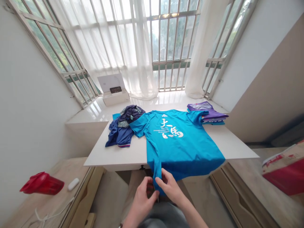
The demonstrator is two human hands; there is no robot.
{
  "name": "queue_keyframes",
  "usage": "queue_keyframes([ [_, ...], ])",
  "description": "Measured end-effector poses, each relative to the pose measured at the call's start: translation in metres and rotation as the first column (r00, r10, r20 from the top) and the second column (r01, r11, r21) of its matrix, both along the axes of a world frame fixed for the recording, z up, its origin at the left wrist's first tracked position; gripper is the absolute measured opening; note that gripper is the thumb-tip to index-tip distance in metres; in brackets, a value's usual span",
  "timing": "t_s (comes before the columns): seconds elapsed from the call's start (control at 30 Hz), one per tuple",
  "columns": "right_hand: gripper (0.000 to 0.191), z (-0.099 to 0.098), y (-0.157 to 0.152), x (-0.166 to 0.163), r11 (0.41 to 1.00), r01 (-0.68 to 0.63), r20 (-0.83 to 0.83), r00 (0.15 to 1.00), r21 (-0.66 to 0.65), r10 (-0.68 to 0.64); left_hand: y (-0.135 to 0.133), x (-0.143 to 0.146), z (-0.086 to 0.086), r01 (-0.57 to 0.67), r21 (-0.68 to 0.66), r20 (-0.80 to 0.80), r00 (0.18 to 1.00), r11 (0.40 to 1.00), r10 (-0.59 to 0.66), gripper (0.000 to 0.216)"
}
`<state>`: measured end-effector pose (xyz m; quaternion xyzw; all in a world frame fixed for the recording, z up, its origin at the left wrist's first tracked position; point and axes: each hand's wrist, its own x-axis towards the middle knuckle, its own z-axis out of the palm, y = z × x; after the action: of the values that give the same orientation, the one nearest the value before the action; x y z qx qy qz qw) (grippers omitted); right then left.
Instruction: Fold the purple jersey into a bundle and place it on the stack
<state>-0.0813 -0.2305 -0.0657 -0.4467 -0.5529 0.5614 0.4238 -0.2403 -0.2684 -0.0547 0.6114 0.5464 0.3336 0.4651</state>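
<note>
A bright blue T-shirt (180, 142) with white lettering lies spread on the white table (118, 155), its lower hem hanging over the near edge. My left hand (142, 198) and my right hand (169, 186) are both closed on that hanging hem, close together below the table edge. To the shirt's left sits a crumpled pile of dark blue clothes (123, 125). A folded stack of purple and blue garments (207, 113) rests at the table's far right corner.
A white box with a small dark device (114, 91) stands on the window ledge beyond. A red object (42, 183) and a white gadget (73, 184) lie on the low wooden surface at left. A red-and-white carton (285, 171) sits at right.
</note>
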Motion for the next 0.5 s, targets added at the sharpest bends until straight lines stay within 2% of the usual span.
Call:
queue_keyframes([
  [0.1,0.037,0.007,-0.004,-0.015,0.983,-0.052,-0.24,0.971,-0.177,0.008,-0.008,0.002,0.001,0.01,0.003,0.006,1.0,1.0,-0.01,0.054],
  [0.17,0.041,0.012,-0.004,-0.018,0.959,-0.114,-0.287,0.957,-0.258,0.036,-0.011,0.005,0.001,-0.047,0.016,0.007,0.999,0.999,0.047,0.056],
  [0.2,0.041,0.017,-0.003,-0.017,0.955,-0.145,-0.261,0.962,-0.259,0.076,-0.011,0.006,0.0,-0.086,0.026,0.009,0.996,0.996,0.086,0.052],
  [0.27,0.039,0.033,0.005,-0.009,0.973,-0.164,-0.071,0.986,-0.163,0.154,-0.011,0.006,-0.004,-0.152,0.039,0.005,0.988,0.988,0.152,0.043],
  [0.33,0.038,0.057,0.021,-0.001,0.993,-0.111,0.22,0.97,0.029,0.102,-0.011,0.002,-0.01,-0.193,0.04,-0.029,0.981,0.98,0.194,0.042],
  [0.4,0.035,0.084,0.049,-0.001,0.97,-0.069,0.444,0.895,0.231,-0.043,-0.011,-0.003,-0.019,-0.212,0.045,-0.09,0.972,0.976,0.215,0.052],
  [0.43,0.034,0.096,0.066,-0.006,0.951,-0.089,0.519,0.851,0.297,-0.082,-0.012,-0.006,-0.024,-0.214,0.05,-0.12,0.968,0.976,0.218,0.059],
  [0.5,0.029,0.116,0.107,-0.024,0.919,-0.175,0.638,0.763,0.354,-0.1,-0.014,-0.009,-0.032,-0.201,0.047,-0.165,0.965,0.978,0.206,0.072],
])
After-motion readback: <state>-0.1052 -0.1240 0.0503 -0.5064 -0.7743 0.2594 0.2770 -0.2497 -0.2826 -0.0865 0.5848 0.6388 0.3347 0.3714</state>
